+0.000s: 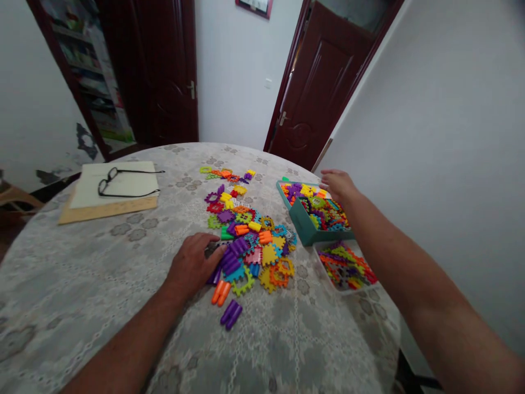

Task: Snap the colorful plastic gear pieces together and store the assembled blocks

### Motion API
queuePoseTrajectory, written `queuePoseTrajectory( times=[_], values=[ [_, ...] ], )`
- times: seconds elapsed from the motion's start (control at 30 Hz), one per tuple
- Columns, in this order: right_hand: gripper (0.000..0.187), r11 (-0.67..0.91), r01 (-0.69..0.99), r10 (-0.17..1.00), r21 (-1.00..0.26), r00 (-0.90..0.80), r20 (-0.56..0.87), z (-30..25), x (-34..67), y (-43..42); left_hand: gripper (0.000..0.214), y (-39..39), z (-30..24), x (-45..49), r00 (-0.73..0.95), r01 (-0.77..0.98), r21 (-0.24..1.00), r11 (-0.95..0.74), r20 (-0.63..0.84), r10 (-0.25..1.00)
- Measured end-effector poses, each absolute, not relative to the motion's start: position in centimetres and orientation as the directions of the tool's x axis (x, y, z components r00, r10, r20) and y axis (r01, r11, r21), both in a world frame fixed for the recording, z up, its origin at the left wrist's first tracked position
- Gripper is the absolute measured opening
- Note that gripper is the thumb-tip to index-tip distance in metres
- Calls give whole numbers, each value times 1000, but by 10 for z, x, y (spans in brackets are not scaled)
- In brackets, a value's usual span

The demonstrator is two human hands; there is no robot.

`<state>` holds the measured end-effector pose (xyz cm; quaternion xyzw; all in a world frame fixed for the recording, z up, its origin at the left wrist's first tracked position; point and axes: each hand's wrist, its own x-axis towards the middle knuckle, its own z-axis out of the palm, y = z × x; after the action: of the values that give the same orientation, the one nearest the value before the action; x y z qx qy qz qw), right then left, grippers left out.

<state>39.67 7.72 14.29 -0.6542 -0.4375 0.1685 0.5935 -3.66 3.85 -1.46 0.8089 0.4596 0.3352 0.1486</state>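
My left hand (193,264) rests on the table with its fingers curled over a clump of purple stick pieces (232,257) at the near edge of a spread of colourful plastic building pieces (246,227). My right hand (338,185) reaches out over the far side of a teal box (305,230) filled with more pieces; its fingers point left and look loosely extended, with nothing seen in them. Orange sticks (220,292) and purple sticks (231,314) lie just in front of my left hand.
A clear lid or tray (346,268) with more pieces sits near the table's right edge. Black glasses (123,180) lie on a white book over a cardboard sheet at the far left. The round table (82,273) has a lace cloth. Two dark doors stand behind.
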Motion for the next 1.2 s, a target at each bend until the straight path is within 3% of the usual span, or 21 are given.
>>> queuePoseTrajectory(
  times=[0.13,0.23,0.3,0.4,0.53,0.63,0.87,0.97,1.1,1.2],
  values=[
    [15,77,324,925,-943,330,189,132,327,21,26,35,-12,-35,387,645,528,-553,398,831],
    [22,128,530,985,-838,31,171,113,266,-40,23,34,-12,-35,412,641,509,-574,403,817],
    [22,280,621,960,-732,-202,196,96,227,-76,22,35,-13,-35,442,635,496,-592,395,805],
    [28,461,670,885,-582,-391,252,68,179,-110,20,35,-15,-36,467,628,486,-607,389,794],
    [33,538,778,838,-324,-535,108,44,137,-127,27,37,-15,-36,458,631,500,-593,377,805],
    [17,544,819,833,-181,-553,4,36,125,-130,33,37,-14,-37,457,622,522,-584,364,812],
    [8,382,918,923,-108,-384,3,24,135,-138,37,41,-19,-39,455,613,525,-591,377,807],
    [9,323,933,943,-159,-332,-30,23,137,-140,39,43,-21,-39,454,586,551,-594,384,804],
    [26,352,887,936,-298,-338,99,29,124,-129,41,40,-17,-40,413,586,605,-540,351,841],
    [29,355,881,935,-312,-332,126,27,108,-115,41,38,-12,-41,382,616,629,-474,288,878]
  ],
)
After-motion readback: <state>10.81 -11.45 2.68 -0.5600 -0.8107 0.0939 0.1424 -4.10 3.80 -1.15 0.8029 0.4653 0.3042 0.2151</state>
